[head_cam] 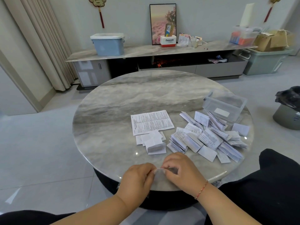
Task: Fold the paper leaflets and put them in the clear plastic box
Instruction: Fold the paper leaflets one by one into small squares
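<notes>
Hands meet at the near edge of the round marble table. The left hand pinches the left side of a small pale leaflet between thumb and fingers; the right hand, a red cord at its wrist, grips the leaflet's right side with curled fingers. Farther in, an unfolded leaflet lies flat, with a small stack of folded leaflets just near of it. To the right spreads a loose heap of leaflets. At the far right of the table stands the clear plastic box, touching the heap's far edge.
</notes>
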### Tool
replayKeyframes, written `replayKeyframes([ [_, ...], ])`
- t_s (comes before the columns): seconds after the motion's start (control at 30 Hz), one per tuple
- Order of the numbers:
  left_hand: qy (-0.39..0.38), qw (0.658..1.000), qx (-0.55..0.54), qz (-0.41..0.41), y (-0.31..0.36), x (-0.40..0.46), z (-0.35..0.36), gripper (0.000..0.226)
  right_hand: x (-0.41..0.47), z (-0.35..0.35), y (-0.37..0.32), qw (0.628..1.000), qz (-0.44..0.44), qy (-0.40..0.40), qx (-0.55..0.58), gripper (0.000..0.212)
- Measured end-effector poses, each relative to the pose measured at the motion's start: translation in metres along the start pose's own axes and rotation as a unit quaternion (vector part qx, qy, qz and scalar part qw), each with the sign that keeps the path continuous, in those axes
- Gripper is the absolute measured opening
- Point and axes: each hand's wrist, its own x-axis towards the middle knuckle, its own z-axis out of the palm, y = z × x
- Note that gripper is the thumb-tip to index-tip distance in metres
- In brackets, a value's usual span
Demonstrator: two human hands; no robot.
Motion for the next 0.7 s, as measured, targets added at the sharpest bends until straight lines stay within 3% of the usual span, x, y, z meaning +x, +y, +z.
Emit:
replayKeyframes([
  [0.1,-0.009,0.996,-0.061,-0.058,0.008,0.005,-0.004,0.018,0.005,-0.002,-0.002,1.000,0.006,0.020,-0.002,0.014],
  [0.2,-0.009,0.989,-0.096,-0.110,0.013,0.015,-0.005,0.023,0.009,-0.006,0.005,0.997,0.053,0.050,-0.026,0.032],
  [0.37,0.042,0.979,-0.104,-0.171,0.008,0.048,-0.008,0.023,0.015,-0.015,0.014,0.978,0.145,0.146,-0.027,0.028],
  [0.47,0.073,0.968,-0.085,-0.225,0.001,0.075,-0.006,0.020,0.016,-0.009,0.011,0.982,0.135,0.131,-0.029,0.019],
  [0.6,0.030,0.963,-0.027,-0.265,-0.011,0.095,0.001,0.002,0.017,-0.001,0.009,0.986,0.115,0.107,-0.056,0.018],
  [0.7,-0.029,0.970,0.019,-0.241,-0.021,0.103,0.001,0.013,0.019,0.003,0.011,0.988,0.104,0.106,-0.053,0.023],
])
